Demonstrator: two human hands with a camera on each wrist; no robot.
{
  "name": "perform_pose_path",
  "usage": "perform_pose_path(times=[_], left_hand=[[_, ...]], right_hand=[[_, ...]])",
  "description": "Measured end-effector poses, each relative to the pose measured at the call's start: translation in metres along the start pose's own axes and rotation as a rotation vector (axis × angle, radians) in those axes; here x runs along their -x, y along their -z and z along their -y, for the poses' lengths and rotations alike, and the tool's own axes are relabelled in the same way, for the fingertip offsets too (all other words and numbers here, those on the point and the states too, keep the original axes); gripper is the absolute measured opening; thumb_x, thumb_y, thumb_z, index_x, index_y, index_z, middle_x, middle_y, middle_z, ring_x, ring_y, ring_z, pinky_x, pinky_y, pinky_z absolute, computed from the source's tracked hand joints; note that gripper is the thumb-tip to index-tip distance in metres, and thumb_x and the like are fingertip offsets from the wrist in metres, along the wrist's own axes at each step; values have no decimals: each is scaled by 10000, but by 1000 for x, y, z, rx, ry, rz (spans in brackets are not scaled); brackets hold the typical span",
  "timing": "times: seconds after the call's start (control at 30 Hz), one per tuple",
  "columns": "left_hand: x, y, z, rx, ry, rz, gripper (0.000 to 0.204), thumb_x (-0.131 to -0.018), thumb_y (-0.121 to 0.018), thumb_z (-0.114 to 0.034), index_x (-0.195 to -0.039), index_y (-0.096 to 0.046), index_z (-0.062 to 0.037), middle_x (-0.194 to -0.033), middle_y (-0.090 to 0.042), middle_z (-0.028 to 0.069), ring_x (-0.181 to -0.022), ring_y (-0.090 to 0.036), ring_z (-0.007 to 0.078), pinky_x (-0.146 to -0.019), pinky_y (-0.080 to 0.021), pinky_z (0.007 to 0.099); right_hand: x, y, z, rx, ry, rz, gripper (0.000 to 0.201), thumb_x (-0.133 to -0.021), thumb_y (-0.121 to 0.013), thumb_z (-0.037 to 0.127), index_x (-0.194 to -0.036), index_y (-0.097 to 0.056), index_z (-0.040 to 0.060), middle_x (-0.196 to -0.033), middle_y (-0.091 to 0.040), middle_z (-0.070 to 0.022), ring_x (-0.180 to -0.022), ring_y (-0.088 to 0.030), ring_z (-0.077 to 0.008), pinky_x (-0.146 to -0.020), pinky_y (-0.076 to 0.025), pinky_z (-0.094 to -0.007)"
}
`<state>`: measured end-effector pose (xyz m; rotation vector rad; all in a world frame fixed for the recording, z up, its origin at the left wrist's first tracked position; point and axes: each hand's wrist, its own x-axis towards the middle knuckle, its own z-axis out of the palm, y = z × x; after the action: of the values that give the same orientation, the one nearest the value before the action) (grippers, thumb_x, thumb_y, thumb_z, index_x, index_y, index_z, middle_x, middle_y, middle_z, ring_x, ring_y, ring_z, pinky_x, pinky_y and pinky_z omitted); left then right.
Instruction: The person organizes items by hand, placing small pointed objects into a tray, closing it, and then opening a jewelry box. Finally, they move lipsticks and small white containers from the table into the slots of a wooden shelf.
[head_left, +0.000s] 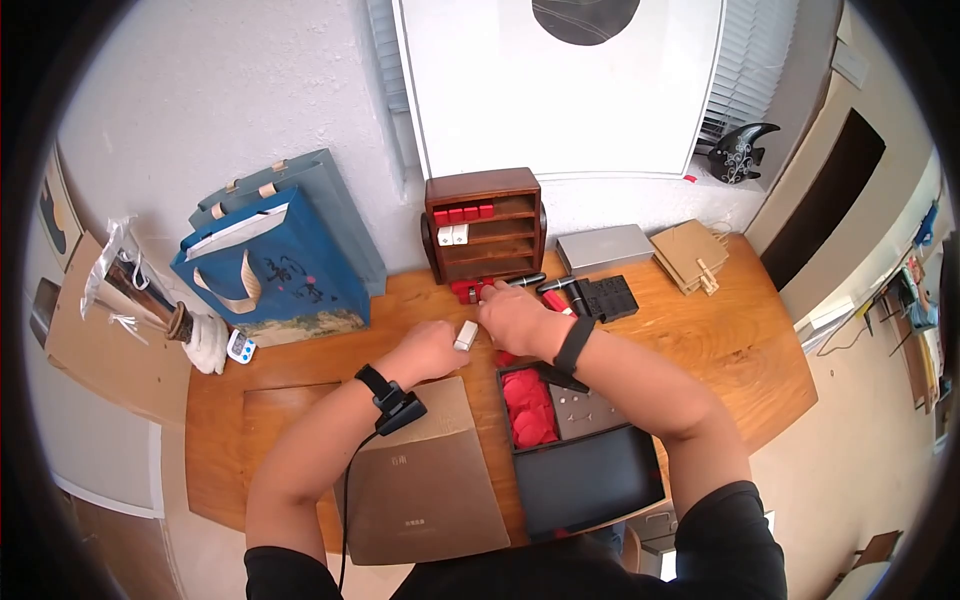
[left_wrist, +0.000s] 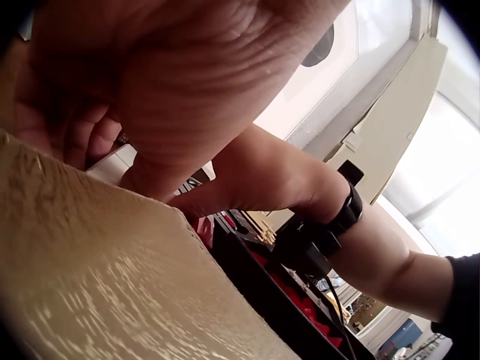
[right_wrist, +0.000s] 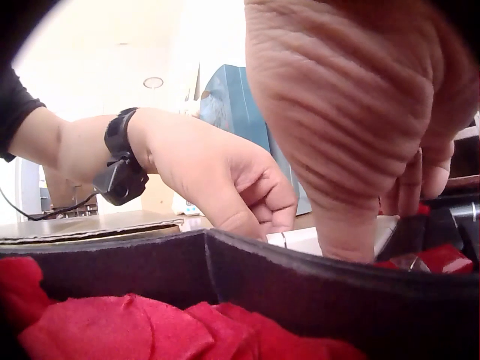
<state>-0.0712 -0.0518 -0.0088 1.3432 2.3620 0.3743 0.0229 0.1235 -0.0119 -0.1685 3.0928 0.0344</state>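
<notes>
Between the thumb and curled fingers of my left hand [head_left: 428, 350] is a small white box [head_left: 466, 335], held low over the table. The same white box [right_wrist: 304, 240] appears between both hands in the right wrist view. My right hand [head_left: 522, 318] reaches forward, fingertips down at several small red items [head_left: 466, 290] in front of a wooden shelf rack [head_left: 484, 180]. What those fingers hold, I cannot tell; the hand hides it. Small red boxes [head_left: 464, 214] stand on the rack's upper tier, and white boxes [head_left: 453, 235] sit one tier below.
An open black box [head_left: 590, 485] with red petals [head_left: 529, 408] lies under my right forearm. Left of it is a brown cardboard folder [head_left: 425, 495]. Dark tubes [head_left: 578, 297], a black tray [head_left: 610, 297] and a silver box [head_left: 605, 248] lie right. A blue gift bag [head_left: 300, 255] stands left.
</notes>
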Motion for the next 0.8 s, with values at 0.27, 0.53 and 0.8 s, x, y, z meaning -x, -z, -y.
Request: perform_pose_path(times=[0.27, 0.53, 0.8], left_hand=[[-1, 0, 7, 53, -27, -56, 306, -870, -660, -280, -886, -706, 21, -815, -717, 222, -733, -707, 343, -687, -553, 435], [-24, 41, -22, 1096, 45, 42, 258, -1049, -492, -289, -1158, -531, -58, -932, -675, 99, -728, -657, 148, -656, -504, 268], [-59, 38, -32, 1354, 102, -31, 290, -1076, -480, -309, -1144, -584, -47, -948, -665, 75, -764, -647, 148, -682, -522, 279]], right_hand=[[17, 22, -13, -241, 47, -33, 466, -647, -860, 195, -1066, -716, 49, -1111, -634, -191, -1137, -589, -373, -981, -500, -417], [18, 24, -36, -1332, -129, -489, 567, -796, -839, 79, -1276, -546, -3, -1068, -632, -107, -979, -656, -159, -900, -564, -308], [-4, 12, -41, -1542, -208, -646, 524, -879, -763, 36, -1349, -544, -41, -1132, -697, -136, -1022, -670, -169, -899, -562, -303]])
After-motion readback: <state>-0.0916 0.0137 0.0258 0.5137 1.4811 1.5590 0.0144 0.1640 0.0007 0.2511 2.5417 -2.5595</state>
